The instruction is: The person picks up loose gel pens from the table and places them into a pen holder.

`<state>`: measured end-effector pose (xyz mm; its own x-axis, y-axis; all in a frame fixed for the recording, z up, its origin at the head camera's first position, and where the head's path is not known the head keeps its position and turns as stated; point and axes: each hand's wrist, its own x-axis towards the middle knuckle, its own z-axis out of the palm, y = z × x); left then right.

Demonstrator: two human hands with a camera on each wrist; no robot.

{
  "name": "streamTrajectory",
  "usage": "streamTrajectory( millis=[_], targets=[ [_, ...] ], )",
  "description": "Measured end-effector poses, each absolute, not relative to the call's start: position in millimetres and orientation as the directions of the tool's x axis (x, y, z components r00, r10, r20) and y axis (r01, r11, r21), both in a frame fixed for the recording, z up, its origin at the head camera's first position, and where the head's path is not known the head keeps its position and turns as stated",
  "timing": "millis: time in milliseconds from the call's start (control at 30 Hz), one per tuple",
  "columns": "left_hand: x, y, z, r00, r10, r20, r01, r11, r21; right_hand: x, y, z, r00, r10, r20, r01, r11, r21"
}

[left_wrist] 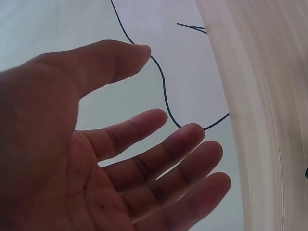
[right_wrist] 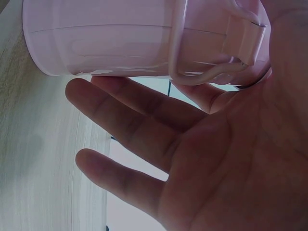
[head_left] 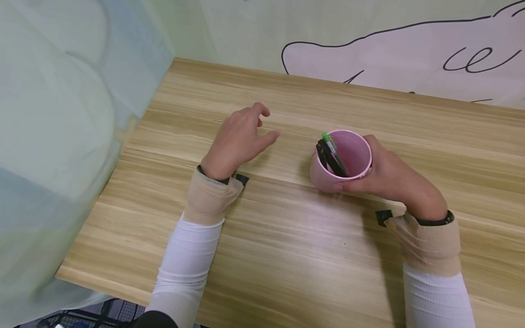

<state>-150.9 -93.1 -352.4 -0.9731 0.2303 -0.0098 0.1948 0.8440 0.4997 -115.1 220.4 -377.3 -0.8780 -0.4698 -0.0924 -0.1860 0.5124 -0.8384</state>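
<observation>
A small pink pail [head_left: 321, 180] stands right of the table's middle in the head view. Inside it, black pens [head_left: 326, 157] and a green-topped pen [head_left: 329, 140] lean to the left. My right hand [head_left: 387, 175] grips the pail from its right side, thumb along the near wall. The right wrist view shows the pail's wire handle [right_wrist: 177, 43] and two fingers [right_wrist: 120, 180] spread away from the wall. My left hand [head_left: 239, 139] hovers over the table left of the pail, holding nothing, its fingers relaxed and slightly bent in the left wrist view.
The wood-grain table [head_left: 287, 264] meets a pale printed backdrop [head_left: 246, 32] along its far edge. A draped cloth [head_left: 53, 136] hangs past the left edge. Below the near left corner is a dark mesh object [head_left: 98, 314].
</observation>
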Motion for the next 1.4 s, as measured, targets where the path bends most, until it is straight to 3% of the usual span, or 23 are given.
streamTrajectory(
  millis=[333,567,1400],
  targets=[
    [-151,-94,-356,-0.977,0.211,-0.018,0.181,0.874,0.45,-118,217,-378,-0.849,-0.526,-0.048,-0.22,0.435,-0.873],
    [-152,-95,-358,-0.981,0.178,-0.08,0.13,0.901,0.413,-115,219,-377,-0.875,-0.476,-0.092,-0.182,0.499,-0.847],
    [-153,-101,-363,-0.962,0.162,-0.22,0.086,0.943,0.32,-114,220,-376,-0.869,-0.487,-0.085,-0.194,0.496,-0.847]
  ],
)
